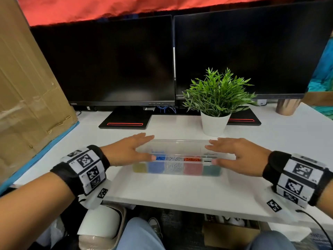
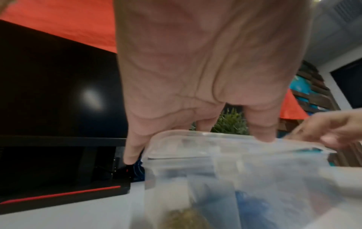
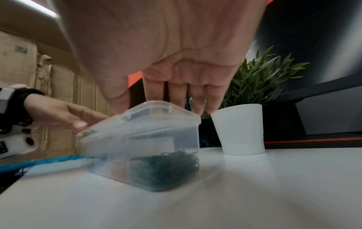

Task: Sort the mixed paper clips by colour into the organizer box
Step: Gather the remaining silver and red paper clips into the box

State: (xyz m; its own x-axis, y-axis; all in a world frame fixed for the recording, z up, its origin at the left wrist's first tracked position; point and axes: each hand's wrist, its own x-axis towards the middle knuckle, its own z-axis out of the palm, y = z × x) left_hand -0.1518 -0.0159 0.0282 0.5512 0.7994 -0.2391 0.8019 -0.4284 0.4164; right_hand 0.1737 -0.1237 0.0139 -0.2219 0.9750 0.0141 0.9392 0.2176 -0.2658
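Note:
A clear organizer box lies crosswise on the white desk, its clear lid down over it. Through its front wall show yellow, blue, silver, red and green clips, each colour in its own compartment. My left hand rests on the lid's left end with fingers straight and thumb at the front edge. My right hand lies the same way on the right end. The right wrist view shows the straight fingers touching the lid above the green clips.
A potted plant in a white pot stands right behind the box. Two dark monitors fill the back. A large cardboard box leans at the left, and a copper cup stands far right. The desk's front edge is close to me.

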